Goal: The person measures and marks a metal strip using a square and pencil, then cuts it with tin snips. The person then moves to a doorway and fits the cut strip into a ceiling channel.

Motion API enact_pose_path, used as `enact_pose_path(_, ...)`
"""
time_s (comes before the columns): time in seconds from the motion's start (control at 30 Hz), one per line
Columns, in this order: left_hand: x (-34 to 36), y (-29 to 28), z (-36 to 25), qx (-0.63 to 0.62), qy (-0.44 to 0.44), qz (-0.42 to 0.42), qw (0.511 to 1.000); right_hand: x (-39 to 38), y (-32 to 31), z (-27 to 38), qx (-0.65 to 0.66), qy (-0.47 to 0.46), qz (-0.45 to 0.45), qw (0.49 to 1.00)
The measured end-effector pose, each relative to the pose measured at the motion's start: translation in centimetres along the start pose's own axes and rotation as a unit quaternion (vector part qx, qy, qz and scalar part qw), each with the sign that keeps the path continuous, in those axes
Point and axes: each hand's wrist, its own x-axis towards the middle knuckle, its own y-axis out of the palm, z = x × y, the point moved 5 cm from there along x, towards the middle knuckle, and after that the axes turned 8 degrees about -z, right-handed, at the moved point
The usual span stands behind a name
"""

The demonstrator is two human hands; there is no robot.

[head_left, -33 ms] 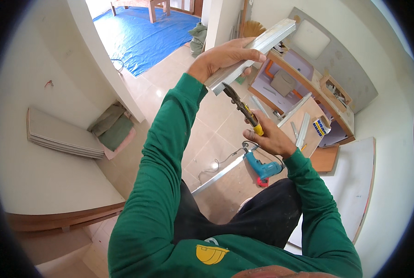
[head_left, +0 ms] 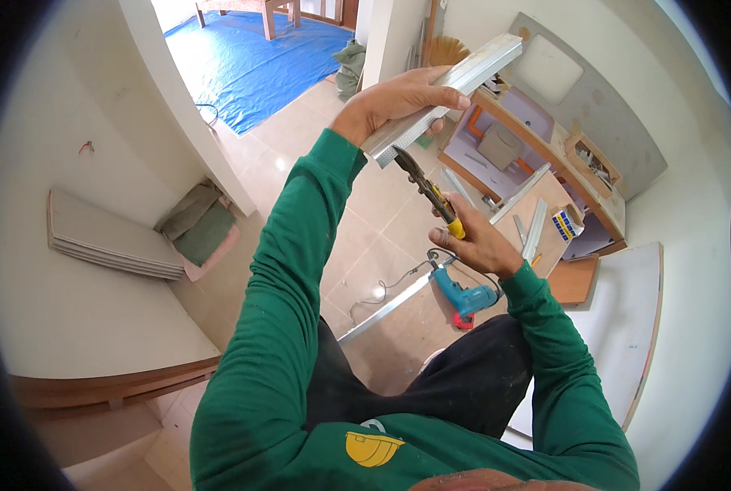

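Note:
My left hand [head_left: 394, 102] is closed around a silver metal channel [head_left: 488, 64], which is held up and slants toward the far right. In my right hand [head_left: 484, 245] is a pair of tin snips [head_left: 421, 182] with dark jaws and yellow grips. The tips of the snips meet the channel's near end, at its perforated flange; whether they bite into it is too small to tell. Below my right hand a teal power drill [head_left: 463, 296] lies on the tiled floor beside a long metal strip [head_left: 390, 308]. A small red object [head_left: 463, 322] lies by the drill.
At the right stands a wooden cabinet [head_left: 537, 123] with a tool-filled box [head_left: 592, 159]. Metal pieces and a blue-and-yellow box [head_left: 567, 222] lie on a board [head_left: 555, 254]. Stacked boards [head_left: 112, 237] lean at left. Blue sheeting [head_left: 259, 65] covers the far floor.

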Motion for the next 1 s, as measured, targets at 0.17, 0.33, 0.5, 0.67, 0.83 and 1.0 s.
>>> enact_pose_path(0.17,-0.2,0.4,-0.1,0.007,0.009,0.004,1.0,0.0,0.1,-0.3,0.002,0.006,-0.003,1.0)
enact_pose_path(0.33,-0.3,0.5,-1.5,0.065,0.008,0.011,0.998,0.7,-0.3,0.0,-0.01,-0.015,-0.034,0.999)
enact_pose_path(0.5,-0.5,0.6,-0.5,0.101,0.001,0.0,0.995,0.5,0.6,-0.6,-0.016,-0.011,-0.056,0.998)
enact_pose_path(0.67,0.8,1.2,1.7,0.199,-0.012,0.016,0.98,-0.3,1.2,-2.7,-0.038,0.031,-0.069,0.996)
enact_pose_path(0.83,2.0,-1.1,2.4,0.263,0.097,-0.062,0.958,0.9,-1.4,-4.5,-0.145,0.032,-0.099,0.984)
enact_pose_path(1.0,2.8,-2.0,0.1,0.293,0.176,-0.134,0.93,0.6,-2.3,-5.4,-0.115,0.037,-0.076,0.99)
